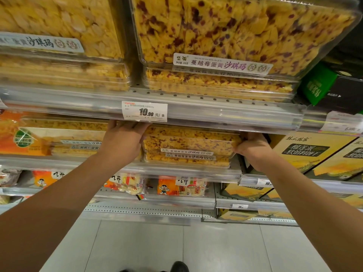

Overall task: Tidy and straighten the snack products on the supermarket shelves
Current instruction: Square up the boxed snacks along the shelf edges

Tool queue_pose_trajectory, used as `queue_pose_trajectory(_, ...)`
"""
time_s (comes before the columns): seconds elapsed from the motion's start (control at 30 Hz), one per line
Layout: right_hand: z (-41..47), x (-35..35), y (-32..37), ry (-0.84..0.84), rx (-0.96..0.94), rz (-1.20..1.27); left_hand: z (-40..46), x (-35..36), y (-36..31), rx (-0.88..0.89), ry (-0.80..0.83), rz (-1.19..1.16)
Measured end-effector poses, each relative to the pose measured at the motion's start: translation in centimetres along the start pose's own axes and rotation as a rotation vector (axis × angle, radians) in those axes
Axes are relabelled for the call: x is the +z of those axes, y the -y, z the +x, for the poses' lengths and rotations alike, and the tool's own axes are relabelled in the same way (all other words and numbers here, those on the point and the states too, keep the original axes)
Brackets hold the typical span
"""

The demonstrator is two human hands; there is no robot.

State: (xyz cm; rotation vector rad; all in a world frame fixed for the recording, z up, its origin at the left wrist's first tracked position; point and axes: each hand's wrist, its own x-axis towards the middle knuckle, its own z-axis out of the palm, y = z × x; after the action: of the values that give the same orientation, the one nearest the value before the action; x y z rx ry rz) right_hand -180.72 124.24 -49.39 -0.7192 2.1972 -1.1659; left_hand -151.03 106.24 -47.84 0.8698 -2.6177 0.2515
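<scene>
- Clear plastic boxes of cranberry snack cake (188, 146) sit stacked on the second shelf (176, 169), just under the upper shelf's price rail (216, 114), and you have one hand at each end of the stack.
- Your left hand (121, 142) lies against the stack's left end; the fingers (113, 124) reach up and back along the box side, under the price tag (144, 111), with the thumb toward the box's front corner.
- Your right hand (253, 147) holds the right end; its fingers (250, 136) curl over the top right corner of the upper box and the thumb sits at the front edge.
- So the stack lies between your two hands, touched by both, and rests on the shelf with the labels facing you.
- Just left of your left hand is a stack of plain yellow snack cake boxes (78, 138), close beside the cranberry stack.
- To the right of your right hand stand tan cartons (306, 152) with dark labels.
- On the upper shelf, a large cranberry box (225, 36) leans forward on a flat stack of the same kind, beside another tilted yellow box (59, 26).
- Below, orange snack bags (176, 186) lie on a lower shelf.
</scene>
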Motion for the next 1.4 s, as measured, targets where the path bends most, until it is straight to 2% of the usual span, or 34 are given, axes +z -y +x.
queue_pose_trajectory(0.2,-0.2,0.4,-0.2,0.026,-0.047,-0.204,0.0,0.5,0.2,-0.113,0.126,-0.043)
queue_pose_trajectory(0.4,-0.2,0.4,-0.9,0.044,-0.047,-0.045,-0.2,0.7,0.6,-0.09,0.156,-0.023)
queue_pose_trajectory(0.73,-0.9,0.4,-0.7,0.025,-0.048,0.069,-0.6,0.3,-0.2,-0.068,0.139,-0.073)
queue_pose_trajectory(0.83,-1.7,0.4,-0.7,0.014,-0.057,0.108,-2.1,-0.7,-2.2,0.08,0.03,-0.146)
queue_pose_trajectory(1.0,-5.5,-0.4,0.1,-0.022,-0.112,0.225,-2.1,-3.4,-6.0,0.585,-0.269,-0.329)
queue_pose_trajectory(1.13,-10.3,-2.5,0.7,-0.164,-0.085,0.159,1.5,-6.9,-8.8,0.719,-0.418,-0.396)
queue_pose_trajectory(1.2,-12.7,-3.8,0.8,-0.249,-0.076,0.14,3.2,-8.2,-10.2,0.725,-0.401,-0.352)
queue_pose_trajectory(1.4,-17.9,-9.2,1.0,-0.454,-0.175,0.081,5.0,-9.2,-13.5,0.651,-0.149,-0.128)
